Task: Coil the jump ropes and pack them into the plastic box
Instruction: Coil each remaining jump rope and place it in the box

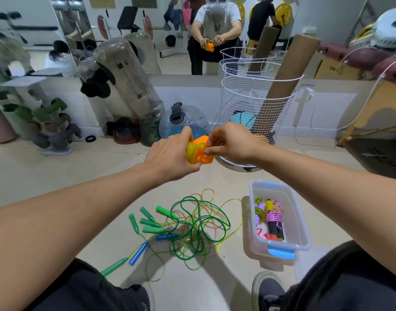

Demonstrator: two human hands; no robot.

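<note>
I hold a jump rope with orange handles (pixel 203 151) and a coiled yellow cord (pixel 192 152) at chest height. My left hand (pixel 170 157) grips the bundle from the left. My right hand (pixel 229 143) pinches the cord at the handles' right side. On the floor below lies a tangle of green and yellow ropes (pixel 197 227) with green handles (pixel 151 222) and blue handles (pixel 139 251). The clear plastic box (pixel 301 225) stands on the floor to the right, holding several coiled ropes, one purple (pixel 273 213).
A white wire basket (pixel 253 104) with a cardboard tube stands just behind my hands. Water-filled weights and a dumbbell rack (pixel 51 122) line the mirrored wall at left. My knees and shoes frame the floor below. A wooden stand (pixel 371 113) is at right.
</note>
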